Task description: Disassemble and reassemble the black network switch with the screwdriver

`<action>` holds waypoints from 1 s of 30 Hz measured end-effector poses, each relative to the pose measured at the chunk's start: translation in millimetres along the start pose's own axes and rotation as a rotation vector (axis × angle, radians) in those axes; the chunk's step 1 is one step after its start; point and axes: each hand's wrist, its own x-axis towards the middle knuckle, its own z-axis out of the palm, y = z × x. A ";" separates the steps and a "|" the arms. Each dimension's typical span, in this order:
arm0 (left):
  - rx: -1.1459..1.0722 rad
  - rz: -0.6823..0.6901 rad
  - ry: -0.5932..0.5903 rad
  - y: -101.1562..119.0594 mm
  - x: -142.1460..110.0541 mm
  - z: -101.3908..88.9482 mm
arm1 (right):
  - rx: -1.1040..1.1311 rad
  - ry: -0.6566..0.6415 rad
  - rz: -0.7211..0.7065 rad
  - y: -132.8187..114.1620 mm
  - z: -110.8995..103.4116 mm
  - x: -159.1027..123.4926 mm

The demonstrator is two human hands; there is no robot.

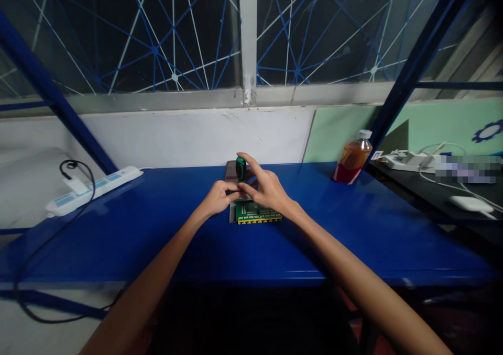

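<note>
A green circuit board (251, 212) with a yellow front edge lies on a greyish base on the blue table. Over its back part, my right hand (268, 188) grips an upright screwdriver (240, 168) with a stubby green-and-black handle. The index finger rests at its top and the thumb is lower down; the shaft is hidden. My left hand (218, 197) is closed in a pinch at the board's back left, its fingertips meeting the right thumb. What it pinches is too small to make out. Behind the hands lies a dark, flat, phone-like thing (231, 170).
On the left of the blue table (188, 261) lies a white power strip (113, 184) with a black cable (37, 247) hanging from it. A drink bottle (353, 158) stands back right. Farther right, a black surface (416, 195) bears white chargers and cables. Blue frame posts flank the table.
</note>
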 end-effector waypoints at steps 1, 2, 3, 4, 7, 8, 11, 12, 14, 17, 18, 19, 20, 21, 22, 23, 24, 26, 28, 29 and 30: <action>-0.006 -0.002 -0.002 0.5 -0.2 0.1 | -0.008 0.009 0.003 0.3 0.7 -0.2; -0.010 -0.005 -0.005 1.2 -0.3 0.2 | -0.018 0.018 0.008 0.7 1.7 -0.4; -0.011 -0.009 -0.007 1.9 -0.4 0.2 | -0.029 0.026 0.011 1.1 2.8 -0.7; -0.011 -0.013 -0.007 2.6 -0.5 0.1 | -0.043 0.034 0.012 1.5 4.0 -0.9; -0.008 -0.023 -0.001 3.7 -0.6 -0.2 | -0.089 0.061 -0.005 2.8 7.6 -1.6; -0.008 -0.027 0.000 3.6 -0.6 -0.3 | -0.105 0.070 -0.010 3.2 8.5 -1.9; -0.007 -0.042 -0.003 2.6 -0.8 -0.1 | -0.142 0.101 -0.009 4.0 10.6 -2.8; -0.005 -0.048 -0.004 2.2 -1.0 0.0 | -0.150 0.111 -0.009 3.9 11.1 -3.2; 0.007 -0.063 0.002 1.6 -1.2 0.4 | -0.160 0.130 -0.014 3.5 12.3 -4.2; 0.039 -0.073 0.019 1.4 -1.4 0.4 | -0.148 0.150 -0.022 2.6 14.1 -5.4; 0.047 -0.068 0.020 1.6 -1.4 0.2 | -0.135 0.151 -0.022 2.5 14.6 -5.7; 0.052 -0.059 0.016 1.9 -1.4 -0.1 | -0.118 0.147 -0.022 2.5 15.1 -5.8; 0.054 -0.049 0.010 2.3 -1.4 -0.5 | -0.100 0.138 -0.023 2.6 15.4 -5.7; 0.055 -0.041 0.004 2.7 -1.5 -0.8 | -0.083 0.125 -0.023 2.8 15.5 -5.7; 0.055 -0.035 0.000 2.9 -1.6 -1.1 | -0.069 0.108 -0.023 3.1 15.5 -5.5; 0.057 -0.033 0.002 3.0 -1.8 -1.2 | -0.062 0.092 -0.021 3.4 15.4 -5.4; 0.058 -0.034 0.008 3.0 -2.0 -1.2 | -0.063 0.081 -0.018 3.7 15.2 -5.3; 0.060 -0.038 0.020 2.3 -2.3 -0.9 | -0.083 0.073 -0.008 3.7 14.9 -5.4; 0.062 -0.039 0.021 1.3 -2.4 -0.6 | -0.108 0.089 -0.006 3.1 15.0 -5.7; 0.067 -0.039 0.019 0.8 -2.3 -0.5 | -0.118 0.102 -0.010 2.6 15.2 -5.9; 0.073 -0.038 0.016 0.6 -2.3 -0.5 | -0.124 0.113 -0.017 2.1 15.4 -6.2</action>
